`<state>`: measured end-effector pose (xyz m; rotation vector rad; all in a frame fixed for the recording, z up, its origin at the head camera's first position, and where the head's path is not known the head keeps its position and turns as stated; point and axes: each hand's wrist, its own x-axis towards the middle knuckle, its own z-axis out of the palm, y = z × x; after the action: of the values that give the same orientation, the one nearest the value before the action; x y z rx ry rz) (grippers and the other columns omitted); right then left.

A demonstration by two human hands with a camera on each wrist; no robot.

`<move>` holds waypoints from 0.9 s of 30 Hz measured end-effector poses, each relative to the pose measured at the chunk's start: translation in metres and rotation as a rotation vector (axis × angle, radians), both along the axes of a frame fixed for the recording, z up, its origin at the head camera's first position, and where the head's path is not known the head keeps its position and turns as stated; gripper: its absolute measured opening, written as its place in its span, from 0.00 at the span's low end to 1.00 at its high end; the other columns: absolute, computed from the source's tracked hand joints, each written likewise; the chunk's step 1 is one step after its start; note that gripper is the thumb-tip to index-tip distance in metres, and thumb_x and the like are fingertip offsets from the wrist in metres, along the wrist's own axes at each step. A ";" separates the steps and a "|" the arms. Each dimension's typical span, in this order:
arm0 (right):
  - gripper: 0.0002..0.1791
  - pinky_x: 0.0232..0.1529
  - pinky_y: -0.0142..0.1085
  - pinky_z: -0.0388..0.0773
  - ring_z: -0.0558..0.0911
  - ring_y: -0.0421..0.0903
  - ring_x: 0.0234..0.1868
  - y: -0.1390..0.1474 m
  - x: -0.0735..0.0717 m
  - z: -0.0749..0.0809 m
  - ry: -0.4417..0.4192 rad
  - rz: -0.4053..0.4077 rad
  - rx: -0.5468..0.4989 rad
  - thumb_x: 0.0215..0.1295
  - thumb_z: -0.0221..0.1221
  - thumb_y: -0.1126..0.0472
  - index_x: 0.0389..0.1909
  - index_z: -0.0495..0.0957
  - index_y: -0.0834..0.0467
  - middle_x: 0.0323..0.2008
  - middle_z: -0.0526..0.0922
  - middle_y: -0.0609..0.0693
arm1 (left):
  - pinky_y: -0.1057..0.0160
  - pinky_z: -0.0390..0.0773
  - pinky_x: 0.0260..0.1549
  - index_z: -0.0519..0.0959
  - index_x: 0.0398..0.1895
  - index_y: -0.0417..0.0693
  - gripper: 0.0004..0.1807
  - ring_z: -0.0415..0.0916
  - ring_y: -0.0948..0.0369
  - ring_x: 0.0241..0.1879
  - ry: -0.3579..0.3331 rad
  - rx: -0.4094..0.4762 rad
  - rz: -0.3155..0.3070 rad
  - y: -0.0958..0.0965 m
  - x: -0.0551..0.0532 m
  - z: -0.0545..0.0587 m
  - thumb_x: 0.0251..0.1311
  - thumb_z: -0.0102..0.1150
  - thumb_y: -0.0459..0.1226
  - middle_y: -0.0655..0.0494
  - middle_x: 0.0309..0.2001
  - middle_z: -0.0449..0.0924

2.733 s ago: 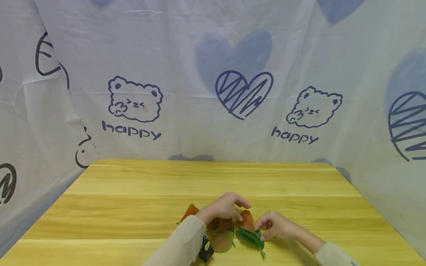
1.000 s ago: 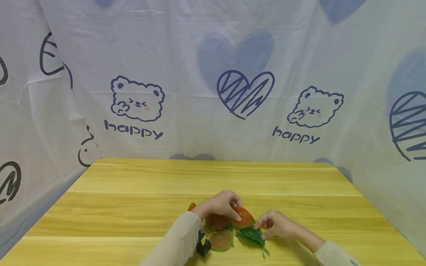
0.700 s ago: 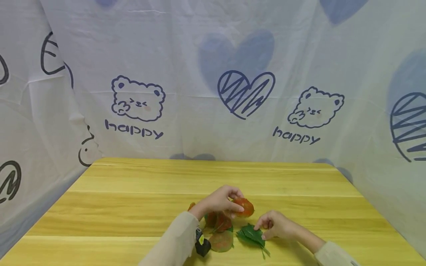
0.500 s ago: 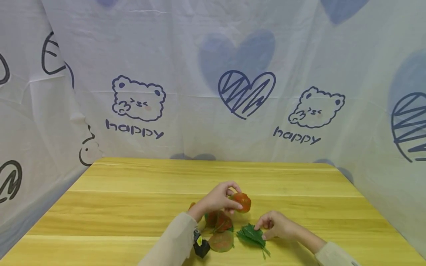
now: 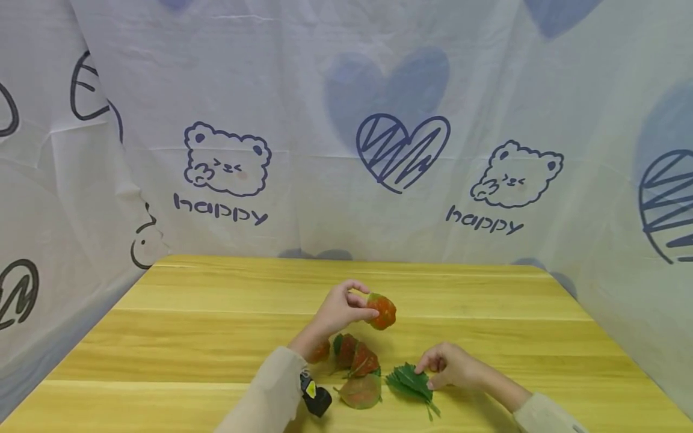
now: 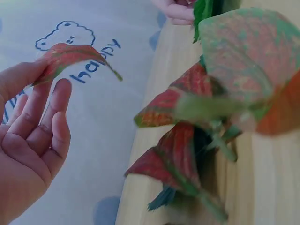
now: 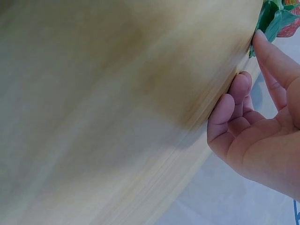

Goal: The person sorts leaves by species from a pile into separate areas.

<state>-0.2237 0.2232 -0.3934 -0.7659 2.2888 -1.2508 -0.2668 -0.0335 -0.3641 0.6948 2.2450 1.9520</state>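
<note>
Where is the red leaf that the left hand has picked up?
Head view: the red leaf is pinched in the left hand, above the table, beyond the leaf pile.

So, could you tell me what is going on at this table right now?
A person is working with a pile of leaves on a wooden table. The left hand pinches one red leaf and holds it up above the table. Below it lies a small cluster of red and green leaves. The right hand rests its fingertips on the green leaves lying on the table beside that cluster.
</note>
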 end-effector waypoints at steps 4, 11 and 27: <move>0.10 0.20 0.27 0.60 0.60 0.38 0.20 0.000 0.000 0.000 -0.023 -0.013 0.000 0.48 0.61 0.77 0.35 0.78 0.71 0.24 0.68 0.50 | 0.59 0.76 0.25 0.68 0.31 0.35 0.12 0.73 0.62 0.21 0.029 0.080 0.053 -0.010 -0.002 0.002 0.49 0.63 0.28 0.55 0.21 0.75; 0.10 0.20 0.27 0.60 0.61 0.39 0.20 0.000 0.000 0.001 -0.027 -0.011 0.004 0.48 0.61 0.76 0.35 0.78 0.71 0.24 0.69 0.50 | 0.57 0.78 0.29 0.78 0.33 0.32 0.08 0.77 0.62 0.25 0.080 0.089 0.085 -0.030 -0.006 0.002 0.53 0.60 0.30 0.49 0.30 0.80; 0.10 0.20 0.27 0.59 0.59 0.37 0.19 0.001 0.000 0.001 -0.043 0.011 -0.021 0.49 0.60 0.76 0.35 0.77 0.73 0.22 0.67 0.49 | 0.66 0.73 0.18 0.80 0.40 0.35 0.12 0.77 0.57 0.25 0.080 -0.072 0.300 -0.080 -0.003 0.007 0.48 0.62 0.25 0.42 0.39 0.78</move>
<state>-0.2240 0.2237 -0.3927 -0.7505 2.2376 -1.2757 -0.2698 -0.1134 -0.3571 0.4572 2.5838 1.9841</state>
